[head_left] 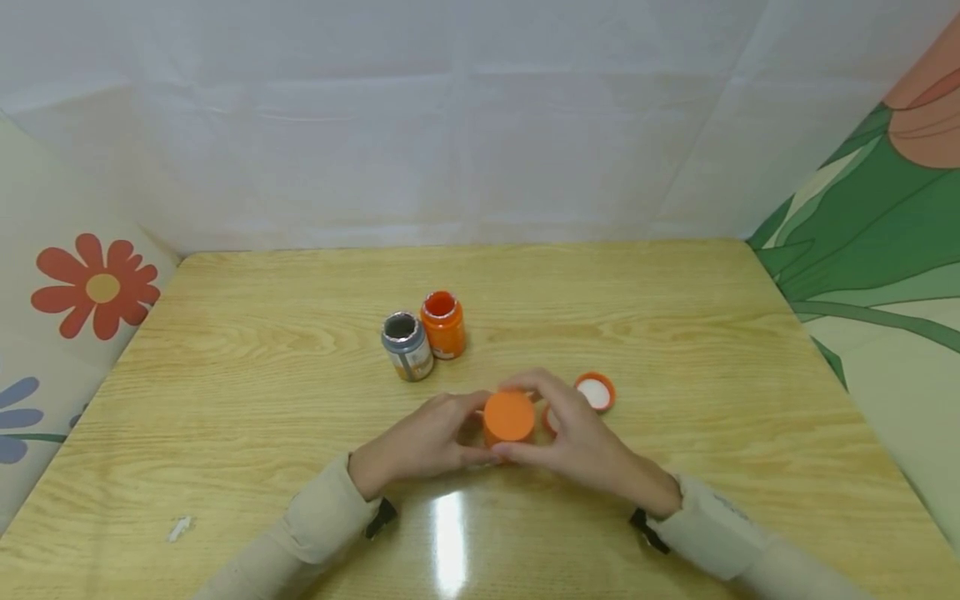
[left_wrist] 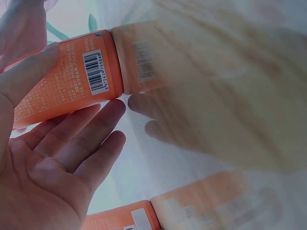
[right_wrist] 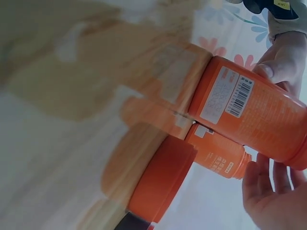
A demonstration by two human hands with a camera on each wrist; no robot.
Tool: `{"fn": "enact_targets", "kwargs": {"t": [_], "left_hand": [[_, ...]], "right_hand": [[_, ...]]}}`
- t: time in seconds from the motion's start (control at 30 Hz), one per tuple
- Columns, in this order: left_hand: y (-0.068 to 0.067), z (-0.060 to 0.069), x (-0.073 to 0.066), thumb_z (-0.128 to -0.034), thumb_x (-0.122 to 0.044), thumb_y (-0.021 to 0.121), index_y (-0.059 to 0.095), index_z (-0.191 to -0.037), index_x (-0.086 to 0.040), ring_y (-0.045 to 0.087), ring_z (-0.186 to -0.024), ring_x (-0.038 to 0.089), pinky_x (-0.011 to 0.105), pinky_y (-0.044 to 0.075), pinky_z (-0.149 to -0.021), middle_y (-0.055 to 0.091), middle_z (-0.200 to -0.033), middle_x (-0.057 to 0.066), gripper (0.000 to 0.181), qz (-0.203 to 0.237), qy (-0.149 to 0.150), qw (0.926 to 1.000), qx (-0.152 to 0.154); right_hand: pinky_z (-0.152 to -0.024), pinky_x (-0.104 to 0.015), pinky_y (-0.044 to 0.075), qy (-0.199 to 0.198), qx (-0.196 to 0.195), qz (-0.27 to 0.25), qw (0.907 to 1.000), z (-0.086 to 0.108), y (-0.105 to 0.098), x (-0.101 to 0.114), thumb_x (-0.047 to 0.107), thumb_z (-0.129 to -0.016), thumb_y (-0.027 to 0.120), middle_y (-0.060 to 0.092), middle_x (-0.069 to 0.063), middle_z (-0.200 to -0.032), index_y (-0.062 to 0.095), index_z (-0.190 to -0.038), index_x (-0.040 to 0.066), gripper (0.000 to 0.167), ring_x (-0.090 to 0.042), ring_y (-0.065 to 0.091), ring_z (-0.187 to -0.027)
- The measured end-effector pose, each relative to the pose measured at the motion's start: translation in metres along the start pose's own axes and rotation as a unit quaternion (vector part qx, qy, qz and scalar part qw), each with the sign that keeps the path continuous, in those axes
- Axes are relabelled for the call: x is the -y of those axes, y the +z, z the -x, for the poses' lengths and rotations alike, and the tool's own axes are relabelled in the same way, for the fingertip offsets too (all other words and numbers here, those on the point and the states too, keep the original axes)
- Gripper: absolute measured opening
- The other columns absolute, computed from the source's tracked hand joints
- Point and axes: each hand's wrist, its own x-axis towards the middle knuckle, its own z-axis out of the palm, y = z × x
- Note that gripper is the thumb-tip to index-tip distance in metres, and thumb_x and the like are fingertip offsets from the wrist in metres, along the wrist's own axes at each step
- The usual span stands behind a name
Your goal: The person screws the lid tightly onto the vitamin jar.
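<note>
An orange jar (left_wrist: 72, 79) (right_wrist: 254, 112), its orange lid (head_left: 509, 417) on, stands upright on the table between both hands. My left hand (head_left: 420, 442) (left_wrist: 53, 167) grips its body from the left, thumb on the near side. From the right, my right hand (head_left: 585, 442) (right_wrist: 278, 191) curls thumb and fingers around the jar's top at the lid. Printed text and a barcode show on the jar's side in both wrist views. Whether the lid is tight or loose, I cannot tell.
Behind the hands, an uncapped grey jar (head_left: 408, 348) and an uncapped orange jar (head_left: 444, 329) stand side by side. A lid (head_left: 595, 392) lies inside up on the wooden table (head_left: 262, 333); another lid (head_left: 551, 421) is partly hidden by my right hand.
</note>
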Motion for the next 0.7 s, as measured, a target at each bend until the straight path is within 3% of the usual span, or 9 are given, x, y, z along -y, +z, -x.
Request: {"fn": "enact_targets", "kwargs": {"t": [0.17,0.43,0.7], "left_hand": [[0.0,-0.0001,0.0005,-0.0845,-0.028,0.079,0.06,-0.13,-0.012,0.063,-0.119,0.013,0.034,0.05,-0.105,0.069,-0.127,0.0,0.052,-0.005,-0.002,1.0,-0.001],[0.0005,-0.0002,0.0013,-0.0825,-0.027,0.081,0.059,-0.131,-0.012,0.063,-0.119,0.012,0.033,0.05,-0.106,0.069,-0.128,0.0,0.055,0.0,0.005,1.0,-0.002],[0.0002,0.0001,0.0007,-0.0821,-0.024,0.081,0.058,-0.132,-0.011,0.063,-0.119,0.012,0.032,0.05,-0.105,0.069,-0.127,0.001,0.056,0.002,0.004,1.0,-0.002]], "right_hand": [[-0.092,-0.031,0.05,0.0,-0.007,0.012,0.9999,-0.0009,0.0021,-0.0002,0.026,-0.074,0.088,0.063,0.003,-0.122,0.054,-0.124,0.011,0.063,-0.013,0.057,-0.11],[-0.105,-0.056,0.046,-0.011,0.036,0.001,0.9993,0.0022,-0.003,-0.0014,0.017,-0.081,0.08,0.054,-0.007,-0.145,0.048,-0.143,0.013,0.069,-0.023,0.053,-0.129],[-0.105,-0.041,0.05,-0.015,0.032,0.0,0.9994,0.0024,-0.0031,-0.0028,0.011,-0.081,0.079,0.062,-0.006,-0.136,0.053,-0.137,0.008,0.062,-0.018,0.059,-0.123]]}}
